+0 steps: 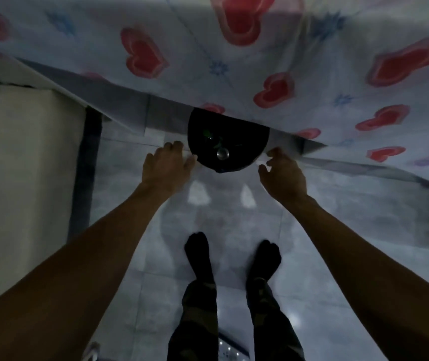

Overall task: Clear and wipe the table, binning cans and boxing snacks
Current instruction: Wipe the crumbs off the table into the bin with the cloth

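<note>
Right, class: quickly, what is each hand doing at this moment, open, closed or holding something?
Left hand: open, beside the bin, holding nothing.
Right hand: open, fingers loosely curled, holding nothing.

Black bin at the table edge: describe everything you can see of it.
The black bin is round, dark and open-topped, and stands upright on the pale tiled floor. Its far part is hidden under the overhanging heart-print tablecloth. Inside show a silvery can end and faint green glints. The left hand and right hand flank its rim; whether they touch it is unclear.
</note>
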Demonstrator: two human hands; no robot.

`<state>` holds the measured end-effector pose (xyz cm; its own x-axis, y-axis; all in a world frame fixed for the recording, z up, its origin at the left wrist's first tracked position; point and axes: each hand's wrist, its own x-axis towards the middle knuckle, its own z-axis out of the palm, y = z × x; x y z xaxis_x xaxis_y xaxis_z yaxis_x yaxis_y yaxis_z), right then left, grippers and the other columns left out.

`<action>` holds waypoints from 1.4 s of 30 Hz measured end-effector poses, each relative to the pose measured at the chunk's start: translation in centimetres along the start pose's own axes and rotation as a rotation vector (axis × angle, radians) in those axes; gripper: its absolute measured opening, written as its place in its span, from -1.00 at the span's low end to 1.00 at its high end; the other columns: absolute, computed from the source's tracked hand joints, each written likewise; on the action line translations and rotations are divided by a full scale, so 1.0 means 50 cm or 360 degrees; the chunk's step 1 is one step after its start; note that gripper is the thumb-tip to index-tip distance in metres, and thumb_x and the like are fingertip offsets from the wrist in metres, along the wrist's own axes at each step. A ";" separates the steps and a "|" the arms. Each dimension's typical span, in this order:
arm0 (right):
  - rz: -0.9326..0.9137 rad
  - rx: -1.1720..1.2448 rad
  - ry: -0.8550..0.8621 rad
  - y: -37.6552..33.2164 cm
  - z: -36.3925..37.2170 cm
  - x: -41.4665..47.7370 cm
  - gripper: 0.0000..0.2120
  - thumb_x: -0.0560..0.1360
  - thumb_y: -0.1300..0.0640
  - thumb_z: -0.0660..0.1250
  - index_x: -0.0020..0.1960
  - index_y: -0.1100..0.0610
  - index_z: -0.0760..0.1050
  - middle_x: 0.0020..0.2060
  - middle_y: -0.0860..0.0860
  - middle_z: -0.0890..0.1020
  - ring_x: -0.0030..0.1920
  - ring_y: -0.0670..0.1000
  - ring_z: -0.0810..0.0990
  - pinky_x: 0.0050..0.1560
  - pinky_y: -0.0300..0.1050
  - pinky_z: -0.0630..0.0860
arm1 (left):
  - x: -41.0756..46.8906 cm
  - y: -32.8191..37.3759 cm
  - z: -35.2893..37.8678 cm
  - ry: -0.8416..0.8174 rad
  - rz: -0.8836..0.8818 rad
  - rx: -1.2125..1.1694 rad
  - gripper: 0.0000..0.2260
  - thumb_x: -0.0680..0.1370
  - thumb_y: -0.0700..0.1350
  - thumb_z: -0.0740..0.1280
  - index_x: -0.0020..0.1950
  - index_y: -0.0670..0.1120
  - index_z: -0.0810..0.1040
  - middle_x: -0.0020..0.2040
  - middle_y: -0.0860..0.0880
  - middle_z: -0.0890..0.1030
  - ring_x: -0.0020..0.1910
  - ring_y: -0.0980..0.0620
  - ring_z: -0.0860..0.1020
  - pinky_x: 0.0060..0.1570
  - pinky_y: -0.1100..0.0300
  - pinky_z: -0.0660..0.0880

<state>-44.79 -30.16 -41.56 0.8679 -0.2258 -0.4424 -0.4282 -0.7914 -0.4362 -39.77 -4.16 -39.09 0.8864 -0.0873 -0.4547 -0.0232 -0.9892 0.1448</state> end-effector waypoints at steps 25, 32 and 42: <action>0.0207 0.0532 0.0039 0.152 0.282 0.294 -0.64 0.60 0.08 0.34 0.28 0.28 0.42 0.03 0.21 0.64 -0.04 0.24 0.67 -0.06 0.14 0.64 | 0.309 -0.007 0.322 0.0134 -0.0514 -0.1023 -0.69 0.61 -0.23 0.28 0.32 -0.26 0.33 0.22 -0.31 0.57 0.17 -0.30 0.58 -0.04 0.05 0.48; 0.0420 0.0656 0.0036 0.155 0.197 0.175 -0.72 0.57 0.09 0.33 0.24 0.18 0.48 0.02 0.17 0.67 -0.05 0.21 0.70 -0.06 0.19 0.67 | 0.169 0.032 0.237 -0.0019 -0.0560 -0.1050 -0.73 0.64 -0.13 0.24 0.29 -0.20 0.33 0.11 -0.27 0.58 -0.05 -0.23 0.56 -0.18 0.08 0.38; 0.0543 0.0723 0.0049 0.130 -0.027 -0.138 -0.73 0.58 0.03 0.30 0.14 0.22 0.49 -0.04 0.18 0.68 -0.06 0.22 0.69 -0.09 0.21 0.66 | -0.096 0.121 0.013 -0.0119 -0.0399 -0.0975 -0.82 0.63 -0.23 0.23 0.21 -0.20 0.33 0.06 -0.26 0.59 -0.15 -0.11 0.52 -0.20 0.09 0.45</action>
<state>-53.24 -34.51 -40.30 0.6654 -0.4477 -0.5974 -0.7450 -0.3485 -0.5687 -44.46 -9.81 -36.58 0.7959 0.1070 -0.5960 0.4660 -0.7367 0.4900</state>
